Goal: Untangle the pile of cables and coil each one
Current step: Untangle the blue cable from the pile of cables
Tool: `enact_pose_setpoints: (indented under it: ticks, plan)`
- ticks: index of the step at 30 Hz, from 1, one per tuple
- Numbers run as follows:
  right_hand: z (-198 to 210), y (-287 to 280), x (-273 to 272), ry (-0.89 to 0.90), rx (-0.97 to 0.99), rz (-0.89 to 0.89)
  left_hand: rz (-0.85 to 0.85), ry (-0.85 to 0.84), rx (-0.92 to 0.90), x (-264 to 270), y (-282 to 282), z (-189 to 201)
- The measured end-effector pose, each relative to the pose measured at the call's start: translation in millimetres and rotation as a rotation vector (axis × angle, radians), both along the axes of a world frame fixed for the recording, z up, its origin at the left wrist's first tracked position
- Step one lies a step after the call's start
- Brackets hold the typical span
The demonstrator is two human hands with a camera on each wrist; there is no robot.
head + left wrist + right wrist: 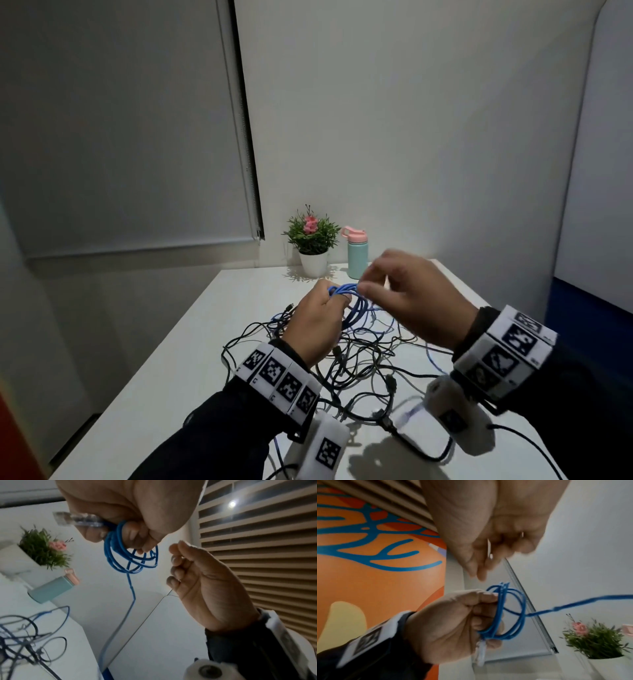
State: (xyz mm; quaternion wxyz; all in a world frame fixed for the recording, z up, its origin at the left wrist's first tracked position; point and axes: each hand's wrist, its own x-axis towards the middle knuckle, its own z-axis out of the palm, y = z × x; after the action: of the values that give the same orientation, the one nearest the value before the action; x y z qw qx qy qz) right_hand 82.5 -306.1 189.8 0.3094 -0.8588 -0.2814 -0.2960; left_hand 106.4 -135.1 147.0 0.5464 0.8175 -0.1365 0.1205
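the smooth white rectangular table [164,370] carries all items. on its near half lies the loose tangle of thin black and dark blue cables [356,363], round in section, crossing one another in irregular loops, some ending in small dark plugs.

at the far table edge stand a white tapered pot with a green artificial plant and pink flowers [312,240] and, just beside it, a matte teal cylindrical bottle with a pink lid [355,253].

above the tangle, the left hand [317,329] grips a bright blue round-jacketed cable coil [506,615] of several roughly circular turns. the fingers [485,597] are curled through the loops and the thumb clamps the turns against them. a clear moulded plastic connector [75,519] on the coil's end projects past the fingers. one free strand of the same blue cable [130,601] leaves the coil and drops toward the table.

the right hand [411,294] is held just beside the coil, on its far-right side. its fingers [176,559] are loosely bent. in the right wrist view its fingertips are apart from the coil's top; in the head view they appear at the top turns, and contact cannot be told. both wrists wear white bands printed with black square markers [281,377].
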Motion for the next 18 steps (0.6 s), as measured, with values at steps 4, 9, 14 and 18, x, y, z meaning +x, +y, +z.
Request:
enact_pose_setpoints:
  ticks: [4, 9, 14, 18]
  plan:
    - [-6.8, 5.4, -7.0, 0.060, -0.247, -0.070, -0.045, 0.141, -0.298, -0.5, -9.3, -3.2]
    - [-9.9, 8.2, -9.5, 0.111, -0.304, -0.135, -0.177, 0.180, -0.652, -5.8, -10.3, -0.3]
    - [-18.8, 21.0, -9.9, -0.002, -0.421, -0.357, -0.235, 0.156, -0.665, -9.7, -15.6, -2.8]
    - [-19.7, 19.6, 1.1, 0.118, -0.292, -0.278, -0.332, 0.167, -0.676, -7.3, -7.5, -3.6]
